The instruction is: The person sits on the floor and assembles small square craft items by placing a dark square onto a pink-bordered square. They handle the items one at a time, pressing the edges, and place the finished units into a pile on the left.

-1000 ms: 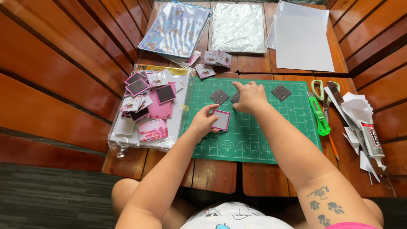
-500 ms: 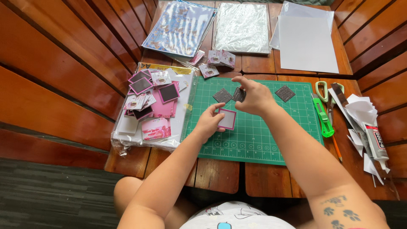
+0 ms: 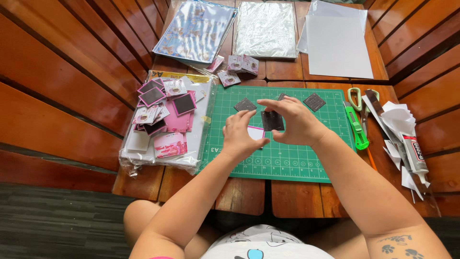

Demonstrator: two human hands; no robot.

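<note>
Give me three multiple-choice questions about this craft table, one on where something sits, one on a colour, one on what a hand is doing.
1. Where does the green utility knife lie?
A. On the clear bag at the left
B. By the right edge of the green cutting mat
C. On the white paper sheet at the top

2. What colour is the border of the small white square card under the left hand?
A. Pink
B. Blue
C. Yellow

3. What is the right hand doing?
A. Resting flat on the wood
B. Gripping the scissors
C. Holding a dark square piece in its fingers above the mat

Answers: 1 B, the knife lies along the mat's right side beside the scissors. 2 A, a pink rim shows round the white face. 3 C, thumb and fingers pinch the dark square.
</note>
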